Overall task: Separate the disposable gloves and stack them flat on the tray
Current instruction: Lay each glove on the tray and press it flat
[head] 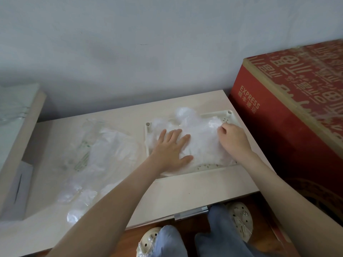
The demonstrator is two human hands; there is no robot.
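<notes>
A cream perforated tray (207,166) lies on the right part of the pale table. A stack of thin clear disposable gloves (202,143) covers most of it. My left hand (171,151) presses flat on the left side of the stack, fingers spread. My right hand (232,137) sits at the stack's right edge, its fingers curled and pinching a glove's plastic near the tray's far right corner. More clear gloves (109,145) lie loose in a pile on the table to the left of the tray, beside a clear printed bag (83,154).
A large red cardboard box (297,101) stands close against the table's right edge. A wall runs behind the table. At the left a pale board (20,127) leans over the table. My legs and shoes show below the table's front edge (185,214).
</notes>
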